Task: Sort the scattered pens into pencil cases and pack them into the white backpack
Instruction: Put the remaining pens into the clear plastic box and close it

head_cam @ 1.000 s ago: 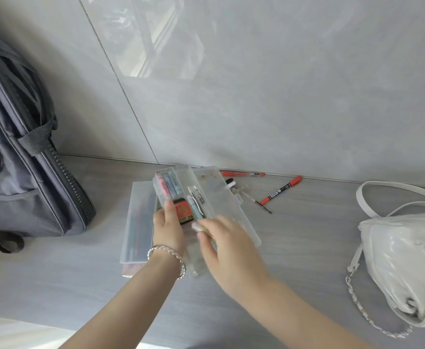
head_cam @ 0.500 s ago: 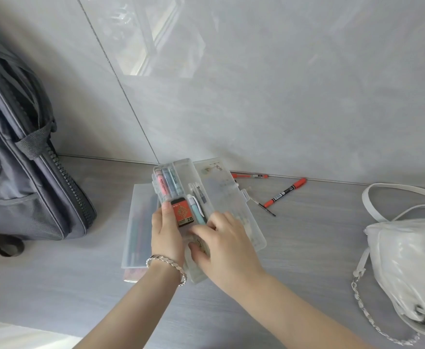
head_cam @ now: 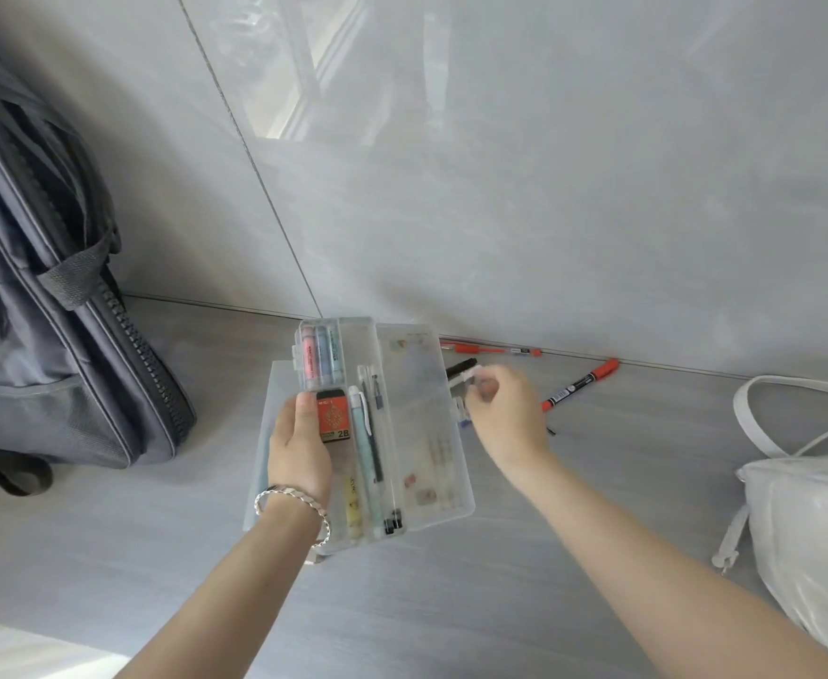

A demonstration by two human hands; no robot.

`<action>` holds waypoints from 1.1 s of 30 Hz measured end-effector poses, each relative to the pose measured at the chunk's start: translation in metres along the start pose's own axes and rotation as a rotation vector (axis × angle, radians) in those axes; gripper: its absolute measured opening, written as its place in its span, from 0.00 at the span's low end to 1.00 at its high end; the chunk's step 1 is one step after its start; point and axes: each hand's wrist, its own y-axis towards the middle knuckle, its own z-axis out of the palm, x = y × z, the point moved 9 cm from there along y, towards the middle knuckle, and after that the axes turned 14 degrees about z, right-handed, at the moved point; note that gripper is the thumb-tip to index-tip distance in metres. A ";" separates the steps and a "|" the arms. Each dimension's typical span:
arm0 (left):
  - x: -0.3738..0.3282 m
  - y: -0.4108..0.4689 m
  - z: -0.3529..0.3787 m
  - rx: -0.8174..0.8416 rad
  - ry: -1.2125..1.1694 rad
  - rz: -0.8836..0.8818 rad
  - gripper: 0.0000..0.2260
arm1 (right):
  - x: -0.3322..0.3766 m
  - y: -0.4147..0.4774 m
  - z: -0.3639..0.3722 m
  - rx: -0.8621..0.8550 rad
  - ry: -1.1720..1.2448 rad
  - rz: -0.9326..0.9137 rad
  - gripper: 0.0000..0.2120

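My left hand [head_cam: 299,436] holds an open clear pencil case [head_cam: 421,482] by its left side. The case holds pastel highlighters, a red 2B lead box [head_cam: 333,416], a light-blue pen and thin dark pens. Just past the lid's right edge, my right hand [head_cam: 505,414] has its fingers pinched on a black-capped white pen [head_cam: 462,369]. Loose on the table lie a red-capped marker [head_cam: 581,384] and a red pen [head_cam: 490,349] against the wall. The white backpack [head_cam: 813,521] sits at the right edge with its strap looped toward the wall.
A second frosted pencil case [head_cam: 267,414] lies flat beneath the open one. A large grey backpack [head_cam: 59,335] stands at the left against the tiled wall [head_cam: 549,188]. The grey table [head_cam: 451,605] runs up to that wall.
My right hand left the inside of the case and reached right, past the lid, to the loose pens, where it closed on the black-capped pen. My left hand kept hold of the case.
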 end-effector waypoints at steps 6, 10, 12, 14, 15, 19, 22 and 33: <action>0.009 0.004 -0.002 0.040 -0.008 -0.018 0.17 | -0.020 0.030 0.040 0.051 -0.271 0.149 0.17; 0.015 0.003 -0.005 0.038 -0.033 -0.054 0.17 | -0.016 0.035 0.042 -0.004 -0.514 0.095 0.15; 0.016 0.003 -0.006 0.034 -0.031 -0.057 0.17 | -0.018 0.036 0.043 0.022 -0.646 0.054 0.18; 0.016 0.002 -0.006 0.036 -0.023 -0.057 0.17 | -0.024 0.033 0.041 0.071 -0.740 0.035 0.20; 0.016 0.000 -0.005 0.037 -0.022 -0.059 0.17 | -0.028 0.029 0.038 0.094 -0.767 0.033 0.22; 0.022 -0.005 -0.002 0.041 -0.042 -0.113 0.16 | -0.033 0.011 0.017 0.182 -0.700 0.066 0.27; 0.022 -0.013 0.003 0.051 -0.054 -0.170 0.17 | -0.009 -0.014 -0.010 0.227 -0.331 -0.015 0.15; 0.010 -0.051 0.047 0.168 -0.257 -0.188 0.09 | 0.042 -0.159 -0.001 0.200 -0.127 -0.572 0.14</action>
